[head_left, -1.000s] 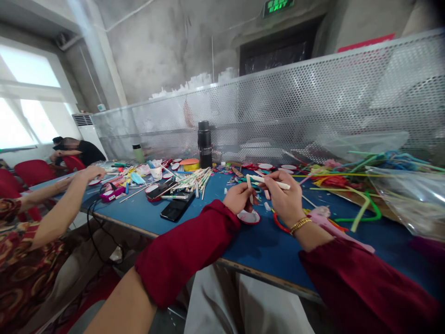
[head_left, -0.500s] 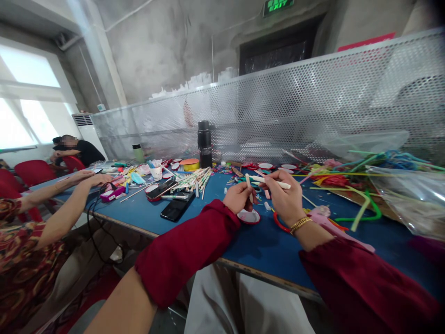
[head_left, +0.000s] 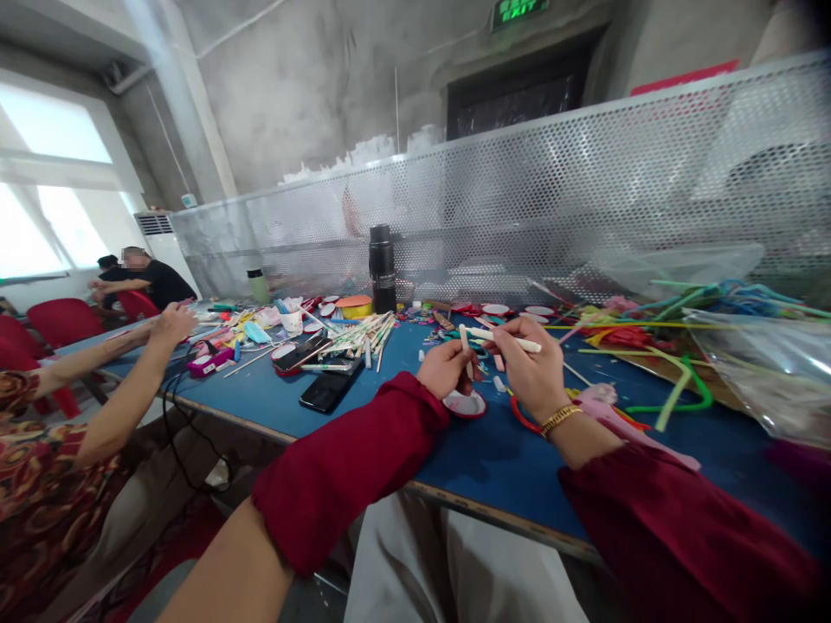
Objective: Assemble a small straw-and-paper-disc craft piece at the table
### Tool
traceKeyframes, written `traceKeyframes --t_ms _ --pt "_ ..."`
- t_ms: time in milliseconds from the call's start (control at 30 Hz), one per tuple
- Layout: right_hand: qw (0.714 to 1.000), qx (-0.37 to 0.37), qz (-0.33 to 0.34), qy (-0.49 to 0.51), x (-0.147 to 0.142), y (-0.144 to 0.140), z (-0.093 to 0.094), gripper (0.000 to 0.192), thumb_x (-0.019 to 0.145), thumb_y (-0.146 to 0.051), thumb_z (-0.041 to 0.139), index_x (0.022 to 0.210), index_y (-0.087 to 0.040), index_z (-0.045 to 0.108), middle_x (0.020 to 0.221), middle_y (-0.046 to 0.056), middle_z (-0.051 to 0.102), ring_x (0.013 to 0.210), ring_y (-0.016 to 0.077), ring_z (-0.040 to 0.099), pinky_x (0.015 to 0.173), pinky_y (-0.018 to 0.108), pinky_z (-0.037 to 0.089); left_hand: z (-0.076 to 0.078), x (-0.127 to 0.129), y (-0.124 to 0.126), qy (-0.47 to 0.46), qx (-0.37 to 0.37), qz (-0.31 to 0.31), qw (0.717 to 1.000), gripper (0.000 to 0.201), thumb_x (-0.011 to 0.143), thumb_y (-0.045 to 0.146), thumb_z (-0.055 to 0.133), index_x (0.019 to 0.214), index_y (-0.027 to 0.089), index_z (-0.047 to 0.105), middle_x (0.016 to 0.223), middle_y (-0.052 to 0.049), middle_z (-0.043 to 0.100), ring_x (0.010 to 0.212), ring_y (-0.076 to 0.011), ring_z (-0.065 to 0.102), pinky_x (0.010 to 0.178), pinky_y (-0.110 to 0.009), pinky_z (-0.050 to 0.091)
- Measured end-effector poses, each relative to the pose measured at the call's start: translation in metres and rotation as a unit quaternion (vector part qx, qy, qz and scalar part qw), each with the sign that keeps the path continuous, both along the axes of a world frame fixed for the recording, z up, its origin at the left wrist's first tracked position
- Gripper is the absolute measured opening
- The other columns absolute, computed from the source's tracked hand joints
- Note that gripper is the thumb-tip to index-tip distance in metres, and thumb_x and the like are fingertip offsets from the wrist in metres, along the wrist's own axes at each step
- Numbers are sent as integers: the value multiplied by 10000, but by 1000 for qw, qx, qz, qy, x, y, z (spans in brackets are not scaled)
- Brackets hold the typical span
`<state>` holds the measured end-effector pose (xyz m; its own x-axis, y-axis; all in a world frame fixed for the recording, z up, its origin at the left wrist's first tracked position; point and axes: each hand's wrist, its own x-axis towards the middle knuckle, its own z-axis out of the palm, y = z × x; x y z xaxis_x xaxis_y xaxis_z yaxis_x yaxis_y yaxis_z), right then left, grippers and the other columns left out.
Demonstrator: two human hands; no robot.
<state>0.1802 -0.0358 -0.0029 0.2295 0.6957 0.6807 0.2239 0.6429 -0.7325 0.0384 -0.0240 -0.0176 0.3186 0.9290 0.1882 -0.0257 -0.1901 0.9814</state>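
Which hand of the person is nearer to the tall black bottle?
Left. The left hand is nearer the camera than the bottle, to its right; the right hand is farther right.

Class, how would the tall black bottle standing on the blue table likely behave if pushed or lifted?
The black bottle would probably stay stiff when lifted, since its straight sides look rigid. Pushed near the top, it might tip, being tall and narrow. Once over, its rounded body could roll, perhaps against the sticks beside it.
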Motion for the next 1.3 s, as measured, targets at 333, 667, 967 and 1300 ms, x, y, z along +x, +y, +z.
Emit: traceKeyframes --t_ms 333,667,967,1300 --pt "1000 3 5 -10 0 0 0 144 852 -347 646 754 -246 615 674 6 683 616 187 628 604 346 490 0 0 2 10 -2 -7 1000 180 1002 276 460 866 172 516 612 26 615 360 -88 488 415 -214 402" --pt "1000 5 6 -4 -1 0 0 142 846 -346 646 749 -246 617 666 9 682 614 191 630 599 346 503 -1 0 1 7 1 -6 1000 199 1002 303 466 861 172 516 604 31 612 358 -87 489 410 -208 405" --pt "1000 16 -5 -6 0 -1 -1 142 853 -338 638 744 -249 619 673 4 682 625 196 635 609 350 484 0 0 1 12 -7 0 1000 196 999 305 491 860 172 524 614 19 618 378 -92 499 436 -216 415" --pt "1000 0 7 8 1 2 -2 134 855 -345 643 761 -251 622 684 10 686 633 202 640 610 357 496 1 -1 0 16 -5 -2 1000 177 999 271 480 865 168 534 618 21 624 380 -88 499 445 -221 416"
